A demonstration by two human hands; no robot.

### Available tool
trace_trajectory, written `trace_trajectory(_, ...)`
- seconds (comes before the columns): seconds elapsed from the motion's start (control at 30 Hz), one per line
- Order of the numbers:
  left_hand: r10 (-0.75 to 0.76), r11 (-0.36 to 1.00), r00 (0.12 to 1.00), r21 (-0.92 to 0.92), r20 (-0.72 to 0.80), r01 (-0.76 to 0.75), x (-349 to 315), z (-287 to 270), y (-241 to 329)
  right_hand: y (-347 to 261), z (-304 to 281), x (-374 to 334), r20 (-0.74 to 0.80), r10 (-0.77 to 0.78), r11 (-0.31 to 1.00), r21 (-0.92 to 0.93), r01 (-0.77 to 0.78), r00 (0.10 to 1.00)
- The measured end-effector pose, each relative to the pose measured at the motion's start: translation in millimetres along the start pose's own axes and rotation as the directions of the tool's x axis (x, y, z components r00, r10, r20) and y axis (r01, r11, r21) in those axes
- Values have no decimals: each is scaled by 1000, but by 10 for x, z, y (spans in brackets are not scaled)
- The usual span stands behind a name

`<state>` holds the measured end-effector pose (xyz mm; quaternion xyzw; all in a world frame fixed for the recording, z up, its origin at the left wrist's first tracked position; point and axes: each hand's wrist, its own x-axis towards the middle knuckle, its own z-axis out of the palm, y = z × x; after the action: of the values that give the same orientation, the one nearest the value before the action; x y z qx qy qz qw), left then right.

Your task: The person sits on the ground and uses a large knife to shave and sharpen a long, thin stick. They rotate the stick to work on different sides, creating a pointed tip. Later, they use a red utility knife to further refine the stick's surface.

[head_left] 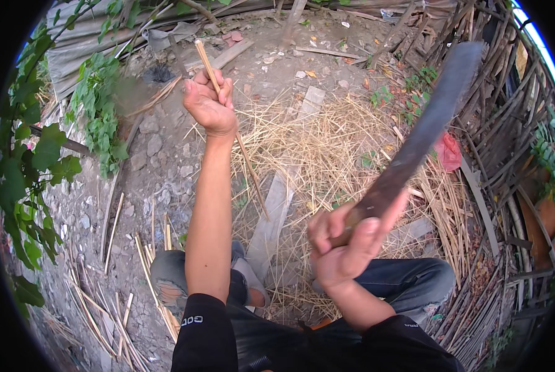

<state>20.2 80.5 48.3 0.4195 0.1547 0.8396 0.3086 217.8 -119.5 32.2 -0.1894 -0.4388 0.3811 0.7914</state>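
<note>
My left hand (211, 104) is raised at the upper left, its fingers wrapped round a thin wooden stick (250, 167). One pale end of the stick pokes up above the fist, and the rest slants down to the right below it. In my right hand (345, 239) is a machete (414, 133), gripped by its handle. Its long dark blade points up and to the right, away from the stick, and is smeared by motion near the tip. A heap of pale shavings (333, 142) covers the ground between and beyond my hands.
A flat board (271, 217) lies in front of my bent legs. Split sticks (117, 328) are scattered at the lower left, and a branch pile (494, 142) lines the right side. A red plastic bag (448, 151) lies near it. Leafy vines (35, 167) hang at the left.
</note>
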Motion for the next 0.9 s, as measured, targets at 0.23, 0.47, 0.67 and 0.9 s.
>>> trace_trajectory(0.23, 3, 1000, 1000, 18, 23, -3, -27, -143, 107, -376, -232, 746, -28, 581, 804, -139, -579, 814)
trace_trajectory(0.47, -2, 1000, 996, 21, 87, 0, -51, 142, -92, 135, -393, -392, -25, 449, 874, -195, -445, 893)
trace_trajectory(0.67, -29, 998, 989, 59, 142, 21, -83, 73, -45, 54, -549, 206, -50, 720, 667, -225, -710, 692)
trace_trajectory(0.9, -38, 999, 983, 36, 182, 32, -72, 133, -88, -77, -211, 126, -32, 258, 966, -19, -259, 966)
